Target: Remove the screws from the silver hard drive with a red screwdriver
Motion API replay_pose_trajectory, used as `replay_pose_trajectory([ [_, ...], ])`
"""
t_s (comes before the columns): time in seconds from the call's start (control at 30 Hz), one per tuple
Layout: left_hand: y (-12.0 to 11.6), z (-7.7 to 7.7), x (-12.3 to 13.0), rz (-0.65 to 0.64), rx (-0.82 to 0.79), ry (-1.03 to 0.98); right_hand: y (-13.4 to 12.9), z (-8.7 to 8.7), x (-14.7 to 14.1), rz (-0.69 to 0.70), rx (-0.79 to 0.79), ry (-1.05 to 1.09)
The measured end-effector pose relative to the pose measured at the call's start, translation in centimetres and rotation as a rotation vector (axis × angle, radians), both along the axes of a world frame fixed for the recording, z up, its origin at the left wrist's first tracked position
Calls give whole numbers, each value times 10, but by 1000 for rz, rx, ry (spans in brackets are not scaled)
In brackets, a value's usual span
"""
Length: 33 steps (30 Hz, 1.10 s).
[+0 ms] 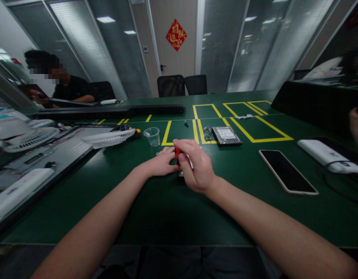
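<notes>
My right hand [196,164] is closed round a screwdriver [177,152] with a red-orange handle, held upright near the middle of the table. Below it lies what looks like a hard drive [180,174], mostly covered by my hands, with only a bit of metal edge and pale label showing. My left hand [164,162] grips the left side of that drive, thumb near and fingers on the far side. Another hard drive [226,135], label up, rests farther off to the right. The screwdriver's tip is hidden.
A clear plastic cup [152,136] stands beyond my left hand. A clear crumpled piece [207,133] touches the far drive's left. A phone [288,171] and white power bank [328,155] lie right. A panel with fan parts [111,137] fills the left. Other people sit at both sides.
</notes>
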<state>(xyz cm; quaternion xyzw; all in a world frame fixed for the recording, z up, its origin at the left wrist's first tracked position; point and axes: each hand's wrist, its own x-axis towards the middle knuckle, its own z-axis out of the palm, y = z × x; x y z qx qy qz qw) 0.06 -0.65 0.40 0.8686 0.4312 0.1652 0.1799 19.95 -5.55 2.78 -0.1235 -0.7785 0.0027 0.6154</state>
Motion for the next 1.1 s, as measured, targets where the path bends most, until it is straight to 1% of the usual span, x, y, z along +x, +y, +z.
replay_pose_trajectory([
  [0.1, 0, 1, 0, 0, -36, 16, -1, 0, 2, -10, -14, -24],
  [0.37, -4, 3, 2, 1, -64, -51, 0, -2, 3, -39, -8, -47],
  [0.63, -1, 1, 0, -4, -39, 7, 2, -2, 1, -52, -19, -25],
  [0.77, -2, 3, 1, 8, -53, 32, 1, -2, 2, -70, -43, -37],
  [0.9, -3, 6, 2, -11, -55, 63, 0, -1, 2, -83, -25, -36],
  [1.1, 1, 0, 0, 0, -23, 61, 0, 2, 2, -90, -16, -44],
])
